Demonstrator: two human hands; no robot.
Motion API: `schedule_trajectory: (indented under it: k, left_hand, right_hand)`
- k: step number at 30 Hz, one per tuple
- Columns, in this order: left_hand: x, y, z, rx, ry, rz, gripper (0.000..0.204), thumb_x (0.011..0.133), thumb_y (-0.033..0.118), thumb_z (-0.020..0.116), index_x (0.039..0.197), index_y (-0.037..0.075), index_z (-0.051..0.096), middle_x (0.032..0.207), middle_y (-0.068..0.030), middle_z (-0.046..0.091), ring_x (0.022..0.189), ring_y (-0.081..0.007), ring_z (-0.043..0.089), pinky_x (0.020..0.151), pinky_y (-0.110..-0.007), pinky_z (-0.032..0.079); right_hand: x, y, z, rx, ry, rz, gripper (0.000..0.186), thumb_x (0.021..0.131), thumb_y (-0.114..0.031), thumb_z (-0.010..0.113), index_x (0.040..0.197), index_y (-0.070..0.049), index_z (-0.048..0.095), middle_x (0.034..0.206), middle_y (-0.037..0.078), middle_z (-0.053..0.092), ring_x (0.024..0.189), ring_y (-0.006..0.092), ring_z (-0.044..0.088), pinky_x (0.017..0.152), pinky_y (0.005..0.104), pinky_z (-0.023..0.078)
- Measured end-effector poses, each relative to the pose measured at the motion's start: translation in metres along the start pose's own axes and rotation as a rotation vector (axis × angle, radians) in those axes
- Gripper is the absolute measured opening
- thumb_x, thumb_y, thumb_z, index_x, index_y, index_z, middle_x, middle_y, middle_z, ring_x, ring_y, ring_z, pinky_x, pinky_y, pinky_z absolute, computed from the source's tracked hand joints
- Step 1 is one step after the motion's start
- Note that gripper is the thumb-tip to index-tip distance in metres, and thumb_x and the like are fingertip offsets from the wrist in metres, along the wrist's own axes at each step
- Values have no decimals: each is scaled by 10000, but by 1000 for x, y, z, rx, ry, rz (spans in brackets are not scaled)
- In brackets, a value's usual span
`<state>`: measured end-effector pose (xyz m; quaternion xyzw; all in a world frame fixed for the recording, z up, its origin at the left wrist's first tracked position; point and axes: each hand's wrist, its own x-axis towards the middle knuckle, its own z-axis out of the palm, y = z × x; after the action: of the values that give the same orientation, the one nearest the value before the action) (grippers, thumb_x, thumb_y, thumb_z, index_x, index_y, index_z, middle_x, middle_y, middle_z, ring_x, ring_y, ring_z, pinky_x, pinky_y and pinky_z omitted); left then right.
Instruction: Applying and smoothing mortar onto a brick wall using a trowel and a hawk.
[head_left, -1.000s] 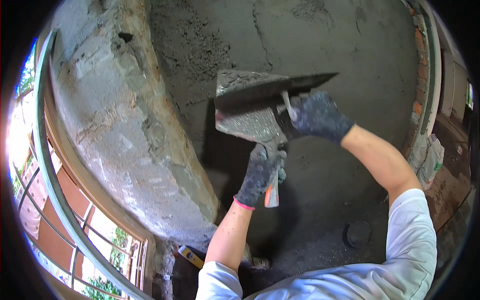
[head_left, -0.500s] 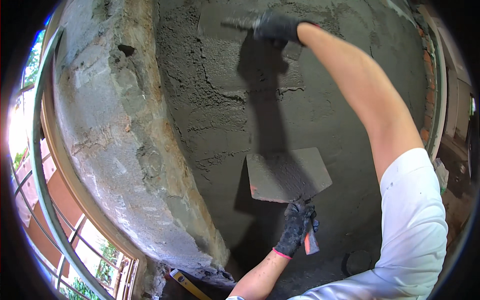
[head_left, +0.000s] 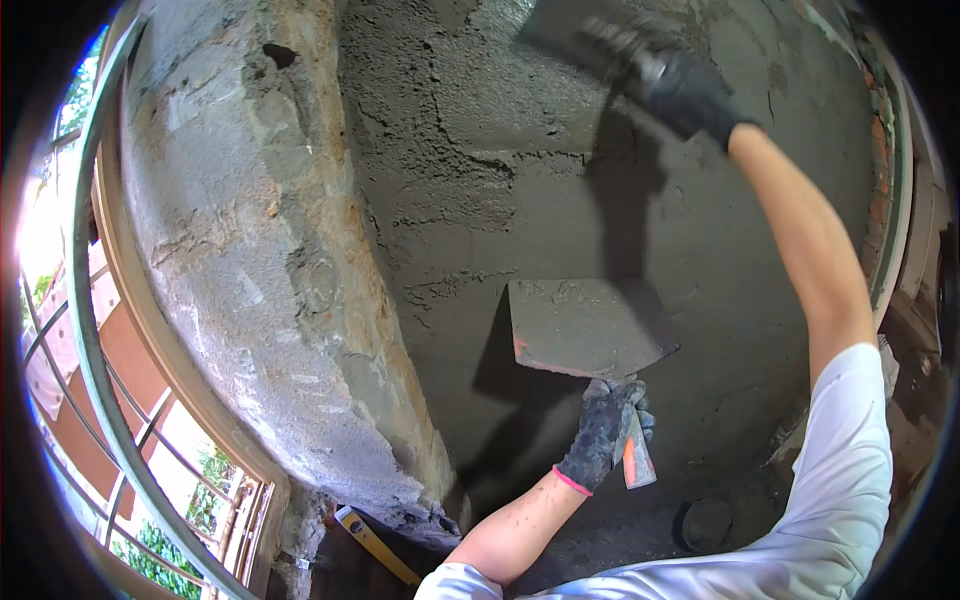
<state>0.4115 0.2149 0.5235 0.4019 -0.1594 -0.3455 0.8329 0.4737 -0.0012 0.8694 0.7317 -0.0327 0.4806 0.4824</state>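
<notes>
My right hand (head_left: 690,95), in a dark glove, is raised high at the wall and closed round a plastering trowel (head_left: 570,38). The trowel's flat blade lies against the grey mortar; motion blurs it a little. Lower down, my left hand (head_left: 602,430), gloved with a pink cuff, grips the orange and grey handle of a mortar hawk (head_left: 590,325). A thin coat of wet mortar covers the hawk's plate, held out in front of the wall. The wet mortar wall (head_left: 470,190) is rough and cracked at the upper left and smoother to the right.
A rough concrete column (head_left: 290,260) stands on the left, beside a window with curved metal bars (head_left: 90,300). A yellow spirit level (head_left: 375,545) leans at its foot. A dark round container (head_left: 705,522) sits low on the right. Bare brick (head_left: 880,150) edges the wall's right side.
My right hand has swept the trowel to the right across the upper wall, and its blade has tilted. The hawk in my left hand appears slightly higher and farther right in view.
</notes>
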Motion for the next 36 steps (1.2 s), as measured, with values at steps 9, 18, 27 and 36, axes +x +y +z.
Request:
schedule_trajectory:
  k: [9, 18, 27, 36]
  left_hand:
    - [-4, -10, -2, 23, -24, 90, 97, 848, 44, 528, 889, 107, 467, 669, -46, 522, 484, -180, 531, 410, -327, 456]
    - [-7, -6, -1, -16, 14, 68, 61, 862, 65, 536, 883, 85, 483, 655, -54, 522, 471, -194, 538, 406, -322, 460]
    - [-13, 11, 11, 30, 42, 29, 63, 825, 81, 553, 815, 87, 491, 634, -53, 511, 486, -192, 531, 421, -340, 452]
    - [-12, 6, 13, 72, 14, 39, 51, 835, 82, 539, 844, 62, 493, 670, -69, 510, 510, -197, 529, 457, -330, 459]
  right_hand:
    - [90, -91, -90, 349, 223, -133, 192, 803, -157, 458, 766, -68, 624, 695, 152, 618, 662, 294, 621, 579, 389, 475]
    - [138, -14, -99, 593, 42, 329, 346, 776, -259, 487, 976, -22, 640, 972, 251, 625, 886, 390, 620, 755, 455, 479]
    - [-7, -56, -35, 313, 165, 40, 231, 837, -139, 461, 990, -6, 572, 832, 140, 638, 706, 266, 635, 585, 408, 504]
    - [50, -84, -45, 151, 121, -419, 150, 783, -158, 490, 783, -69, 611, 745, 151, 630, 696, 287, 626, 602, 418, 496]
